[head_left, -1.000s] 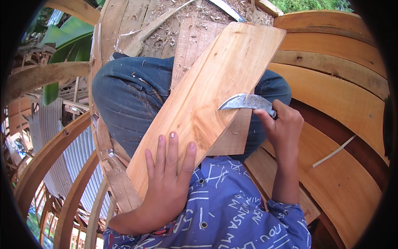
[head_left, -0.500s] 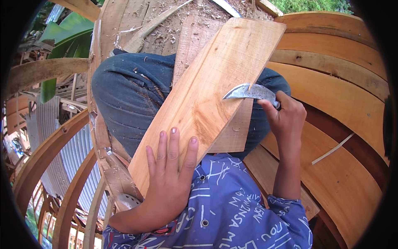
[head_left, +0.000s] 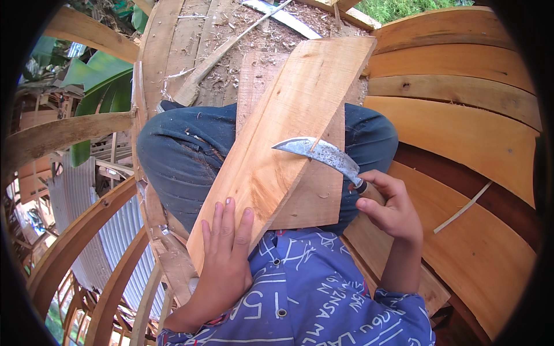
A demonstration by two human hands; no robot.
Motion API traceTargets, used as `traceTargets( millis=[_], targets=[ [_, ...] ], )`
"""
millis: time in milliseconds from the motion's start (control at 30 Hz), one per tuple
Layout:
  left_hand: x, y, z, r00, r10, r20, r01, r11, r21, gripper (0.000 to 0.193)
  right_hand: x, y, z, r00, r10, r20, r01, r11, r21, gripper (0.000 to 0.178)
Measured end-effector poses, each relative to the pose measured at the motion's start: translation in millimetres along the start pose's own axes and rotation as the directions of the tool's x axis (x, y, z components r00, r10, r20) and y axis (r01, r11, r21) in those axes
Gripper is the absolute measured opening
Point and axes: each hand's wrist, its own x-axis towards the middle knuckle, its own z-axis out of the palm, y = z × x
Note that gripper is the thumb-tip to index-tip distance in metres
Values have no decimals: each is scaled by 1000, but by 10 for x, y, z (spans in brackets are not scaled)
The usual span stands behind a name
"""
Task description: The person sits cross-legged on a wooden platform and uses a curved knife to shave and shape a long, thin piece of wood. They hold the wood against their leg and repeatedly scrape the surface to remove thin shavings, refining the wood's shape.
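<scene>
A long plank (head_left: 291, 106) lies slantwise over my crossed legs, its lower end near my stomach. My left hand (head_left: 226, 251) rests flat on that lower end, fingers stretched out. In my right hand (head_left: 389, 205) is the dark handle of a curved knife (head_left: 332, 157). The grey blade reaches across the plank's right edge, its tip pointing left over the wood. A thin sliver of wood (head_left: 314, 145) stands at the blade's upper edge. Beneath the plank, a second, flatter board (head_left: 320, 199) spans my lap.
Curved wooden planking (head_left: 456, 144) rises on my right, with a loose pale strip (head_left: 463, 207) on it. Ribs (head_left: 75, 242) stand on the left, with corrugated sheets (head_left: 124, 242) beyond. Shavings, a long stick (head_left: 222, 55) and a pale flat blade-shaped piece (head_left: 288, 22) lie ahead.
The knife has slid left and down over the plank's edge, and its handle shows more. My right hand has dropped lower. My left hand stays flat on the plank.
</scene>
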Motion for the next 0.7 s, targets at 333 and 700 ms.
traceTargets(
  millis=[333,700],
  targets=[
    [-40,-17,8,1000,-1,14,0,997,77,88,-87,-17,-55,908,-184,-376,151,982,-114,32],
    [-50,-30,25,1000,11,21,-13,995,94,89,-61,-54,68,994,104,-19,-97,971,218,24]
  ],
)
